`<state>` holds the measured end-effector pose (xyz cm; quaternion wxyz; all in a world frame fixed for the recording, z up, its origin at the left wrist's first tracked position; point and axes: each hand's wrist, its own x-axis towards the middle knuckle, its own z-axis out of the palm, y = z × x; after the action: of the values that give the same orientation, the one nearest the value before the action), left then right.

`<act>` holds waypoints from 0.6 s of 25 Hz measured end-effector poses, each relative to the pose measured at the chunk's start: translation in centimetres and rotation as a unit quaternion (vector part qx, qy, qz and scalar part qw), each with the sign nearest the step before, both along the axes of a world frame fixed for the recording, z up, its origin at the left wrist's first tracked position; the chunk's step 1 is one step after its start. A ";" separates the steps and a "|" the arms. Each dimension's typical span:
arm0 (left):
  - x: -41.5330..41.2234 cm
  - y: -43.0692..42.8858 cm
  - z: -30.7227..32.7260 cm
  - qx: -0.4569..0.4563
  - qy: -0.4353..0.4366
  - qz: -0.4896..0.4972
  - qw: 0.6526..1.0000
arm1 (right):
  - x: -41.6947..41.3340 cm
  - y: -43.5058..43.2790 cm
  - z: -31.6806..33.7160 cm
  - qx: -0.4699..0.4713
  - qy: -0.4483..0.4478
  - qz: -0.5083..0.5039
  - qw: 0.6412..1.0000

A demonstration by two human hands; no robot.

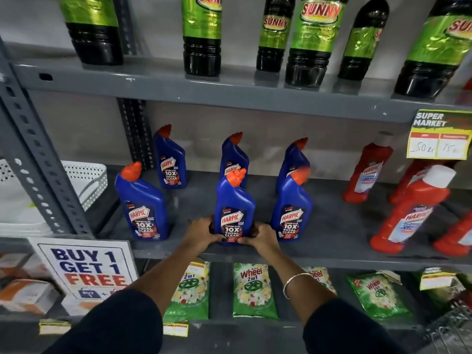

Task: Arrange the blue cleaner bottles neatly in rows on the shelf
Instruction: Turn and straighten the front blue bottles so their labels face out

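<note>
Left hand (201,232), right hand (260,236) clasp glossy blue bottle (233,208) base | grey metal shelf (332,226)

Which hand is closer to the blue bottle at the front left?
Left. The left hand holds the middle bottle on the side facing the front-left bottle; the right hand is beyond it.
</note>
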<state>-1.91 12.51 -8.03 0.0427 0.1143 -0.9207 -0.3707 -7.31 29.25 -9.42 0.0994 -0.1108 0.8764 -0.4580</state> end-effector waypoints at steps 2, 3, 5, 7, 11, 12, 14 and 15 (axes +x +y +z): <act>0.1 -0.2 0.0 -0.002 0.002 -0.005 1.000 | 0.1 -0.1 0.0 0.003 -0.005 -0.004 1.000; 0.1 -0.3 0.0 -0.004 0.002 -0.007 1.000 | 0.2 -0.2 0.0 0.005 -0.005 -0.007 1.000; 0.2 -0.4 -0.1 -0.008 0.000 -0.010 1.000 | 0.3 -0.2 0.0 0.002 -0.006 -0.010 1.000; 0.2 -0.4 -0.2 -0.009 -0.003 -0.014 1.000 | 0.4 -0.3 0.0 0.002 -0.007 -0.014 1.000; 0.5 -0.2 -0.1 -0.008 -0.001 -0.013 1.000 | 0.6 -0.5 -0.1 -0.001 -0.015 -0.021 1.000; 0.5 -0.2 -0.1 -0.006 -0.001 -0.013 1.000 | 0.8 -0.5 -0.1 -0.003 -0.016 -0.022 1.000; 0.5 -0.3 -0.1 -0.006 -0.004 -0.016 1.000 | 1.0 -0.7 0.0 -0.002 -0.017 -0.025 1.000; 0.5 -0.4 -0.2 -0.005 -0.006 -0.017 1.000 | 1.1 -0.8 0.2 0.003 -0.020 -0.028 0.999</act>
<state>-1.45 12.15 -8.25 0.0316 0.1005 -0.9247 -0.3659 -6.26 28.42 -9.26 0.1046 -0.0770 0.8783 -0.4602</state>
